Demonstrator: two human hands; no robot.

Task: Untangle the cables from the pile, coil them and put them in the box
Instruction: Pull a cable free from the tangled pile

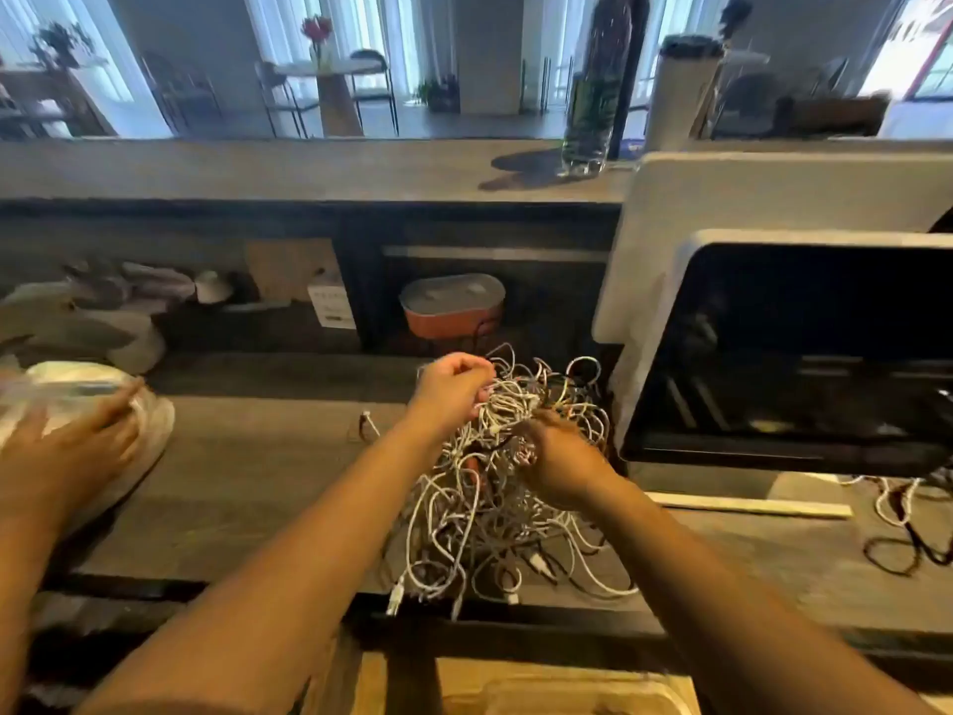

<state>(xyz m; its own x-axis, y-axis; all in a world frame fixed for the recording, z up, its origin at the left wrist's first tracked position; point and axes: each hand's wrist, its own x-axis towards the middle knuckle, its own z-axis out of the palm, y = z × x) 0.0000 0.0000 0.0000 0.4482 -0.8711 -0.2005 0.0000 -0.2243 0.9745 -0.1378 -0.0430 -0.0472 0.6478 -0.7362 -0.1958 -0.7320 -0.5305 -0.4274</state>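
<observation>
A tangled pile of white and dark cables (479,513) lies on the dark wooden counter (247,487), reaching its front edge. My left hand (453,385) is at the top of the pile, fingers curled, pinching a white cable lifted from the heap. My right hand (559,459) sits lower and to the right, its fingers dug into the tangle and gripping strands; the fingertips are hidden among the cables. A tan box (521,686) shows below the counter edge at the bottom of the view.
Another person's hand (72,446) rests on white plastic-wrapped items (149,420) at the left. A dark screen on a white stand (804,353) crowds the pile's right side, with more cables (897,513) under it. An orange container (451,307) stands behind.
</observation>
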